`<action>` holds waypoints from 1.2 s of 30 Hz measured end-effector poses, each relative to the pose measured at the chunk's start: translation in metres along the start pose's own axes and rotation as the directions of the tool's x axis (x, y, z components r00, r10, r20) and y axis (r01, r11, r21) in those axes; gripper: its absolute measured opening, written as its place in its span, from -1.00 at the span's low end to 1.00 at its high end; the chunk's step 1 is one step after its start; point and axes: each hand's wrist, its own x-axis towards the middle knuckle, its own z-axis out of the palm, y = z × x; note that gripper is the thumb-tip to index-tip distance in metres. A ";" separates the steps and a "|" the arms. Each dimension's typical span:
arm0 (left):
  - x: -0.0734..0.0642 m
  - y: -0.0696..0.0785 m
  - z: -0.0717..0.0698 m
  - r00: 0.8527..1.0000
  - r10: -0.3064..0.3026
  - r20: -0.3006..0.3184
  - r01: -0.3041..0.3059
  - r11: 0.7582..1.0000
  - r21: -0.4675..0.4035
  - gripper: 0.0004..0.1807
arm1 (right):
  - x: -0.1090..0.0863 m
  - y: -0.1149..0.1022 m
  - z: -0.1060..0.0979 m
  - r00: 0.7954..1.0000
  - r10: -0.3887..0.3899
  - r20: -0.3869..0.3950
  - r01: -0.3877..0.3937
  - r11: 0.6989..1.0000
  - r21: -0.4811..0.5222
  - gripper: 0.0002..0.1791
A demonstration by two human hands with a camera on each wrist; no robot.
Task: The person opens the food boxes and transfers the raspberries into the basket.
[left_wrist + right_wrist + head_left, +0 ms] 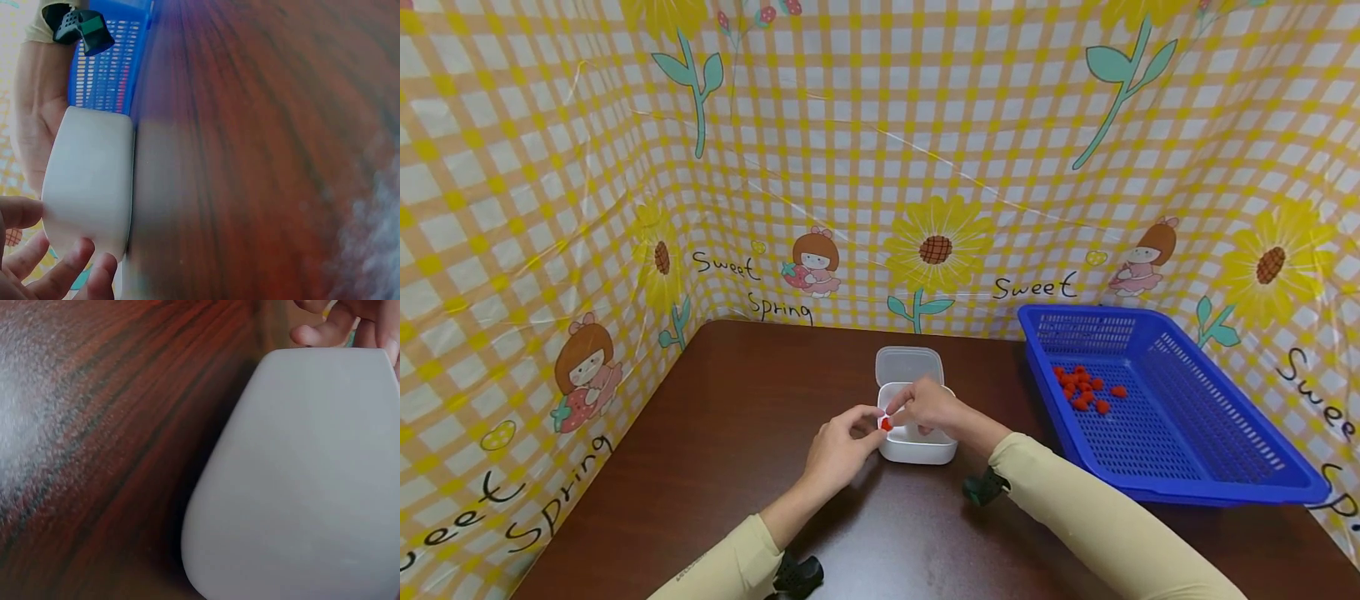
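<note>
A white lidded box (917,452) stands on the table, its frosted lid (910,367) tipped up at the back. At the box's left end my left hand (844,446) holds the rim, thumb and forefinger apart. In the left wrist view its other fingers (62,269) curve by the box's lower corner. My right hand (927,406) reaches in from the right over the box, pinching a small red raspberry (886,424) at the inner left wall. The right wrist view is filled mostly by the box's front (300,475), which hides that hand's fingertips.
To the right stands a blue perforated basket (1180,442) with several raspberries (1082,387) gathered toward its left side. The dark brown wooden table (760,375) extends left of the box. A checked, printed cloth (865,167) encloses the back and sides.
</note>
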 end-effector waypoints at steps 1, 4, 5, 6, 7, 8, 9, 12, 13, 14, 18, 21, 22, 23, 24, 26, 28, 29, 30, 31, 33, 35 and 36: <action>0.000 0.000 0.000 1.000 0.001 -0.001 -0.001 1.000 -0.001 -0.72 | 0.000 0.000 0.001 1.000 0.007 -0.011 -0.007 1.000 -0.021 -0.83; 0.000 0.001 0.001 1.000 0.005 -0.005 -0.005 1.000 -0.002 -0.71 | 0.001 0.000 0.004 1.000 0.014 -0.024 -0.015 0.999 -0.049 -0.83; 0.001 0.001 0.001 1.000 0.005 -0.006 -0.005 1.000 -0.001 -0.71 | 0.001 0.001 0.004 1.000 0.007 -0.024 -0.008 0.999 -0.053 -0.83; 0.000 0.001 0.000 1.000 0.005 -0.006 -0.005 1.000 -0.001 -0.71 | 0.001 0.001 0.005 1.000 0.004 -0.023 -0.005 0.999 -0.054 -0.83; 0.000 0.001 0.000 1.000 0.004 -0.007 -0.004 1.000 -0.001 -0.71 | 0.002 0.002 0.006 1.000 0.001 -0.023 -0.002 0.999 -0.054 -0.83; 0.000 0.002 0.000 1.000 0.004 -0.007 -0.004 1.000 0.001 -0.71 | 0.002 0.002 0.006 1.000 -0.002 -0.020 0.001 0.999 -0.052 -0.84; 0.000 0.001 0.000 1.000 0.006 -0.007 -0.006 1.000 0.002 -0.71 | 0.002 0.003 0.007 1.000 -0.004 -0.016 0.003 0.999 -0.050 -0.85; 0.000 0.001 0.000 1.000 0.008 -0.005 -0.008 1.000 0.003 -0.71 | 0.003 0.004 0.008 1.000 -0.014 -0.003 0.014 0.999 -0.049 -0.87; 0.000 0.001 0.000 1.000 0.007 -0.006 -0.007 1.000 0.005 -0.71 | 0.003 0.004 0.008 1.000 -0.019 -0.001 0.019 0.998 -0.051 -0.88; 0.000 0.001 0.000 1.000 0.007 -0.006 -0.007 1.000 0.006 -0.71 | 0.003 0.004 0.008 1.000 -0.021 0.004 0.021 0.998 -0.052 -0.88; -0.001 0.001 0.000 1.000 0.001 -0.009 -0.001 1.000 0.015 -0.70 | 0.004 0.004 0.010 1.000 -0.013 0.009 0.014 0.998 -0.055 -0.89; -0.001 0.000 0.000 1.000 -0.002 -0.009 0.002 1.000 0.019 -0.71 | 0.003 0.003 0.010 1.000 -0.011 0.013 0.011 0.999 -0.048 -0.91; -0.001 0.000 0.000 1.000 -0.001 -0.008 0.001 1.000 0.019 -0.71 | 0.003 0.003 0.010 1.000 -0.011 0.013 0.012 0.999 -0.047 -0.92; 0.000 0.000 0.000 1.000 -0.001 -0.008 0.001 1.000 0.019 -0.71 | 0.003 0.003 0.011 1.000 -0.016 0.014 0.016 0.999 -0.048 -0.94; 0.000 0.000 0.000 1.000 -0.001 -0.007 0.001 1.000 0.016 -0.71 | 0.003 0.003 0.011 1.000 -0.020 0.016 0.020 0.999 -0.047 -0.94; 0.000 0.000 0.001 1.000 0.002 -0.007 -0.002 1.000 0.014 -0.70 | 0.004 0.004 0.011 1.000 -0.024 0.020 0.025 0.999 -0.048 -0.95; 0.000 -0.001 0.001 1.000 0.004 -0.009 -0.004 1.000 0.013 -0.70 | 0.004 0.004 0.011 0.999 -0.030 0.021 0.031 0.998 -0.054 -0.95; 0.000 -0.001 0.001 1.000 0.005 -0.010 -0.005 1.000 0.013 -0.70 | 0.005 0.005 0.012 0.999 -0.033 0.021 0.034 0.998 -0.057 -0.96; 0.000 -0.001 0.001 1.000 0.006 -0.011 -0.006 1.000 0.014 -0.70 | 0.005 0.005 0.012 0.999 -0.033 0.023 0.035 0.998 -0.057 -0.96; 0.000 -0.001 0.001 1.000 0.008 -0.012 -0.007 1.000 0.015 -0.70 | 0.005 0.005 0.012 0.999 -0.035 0.022 0.036 0.997 -0.062 -0.96; 0.000 -0.001 0.001 1.000 0.011 -0.014 -0.011 1.000 0.015 -0.70 | 0.005 0.005 0.012 0.999 -0.035 0.020 0.036 0.997 -0.072 -0.96; 0.000 -0.001 0.001 1.000 0.014 -0.015 -0.014 1.000 0.016 -0.70 | 0.005 0.005 0.012 0.999 -0.036 0.019 0.037 0.996 -0.076 -0.96; 0.000 -0.001 0.001 1.000 0.012 -0.015 -0.012 1.000 0.017 -0.70 | 0.005 0.005 0.012 0.999 -0.037 0.018 0.038 0.996 -0.077 -0.96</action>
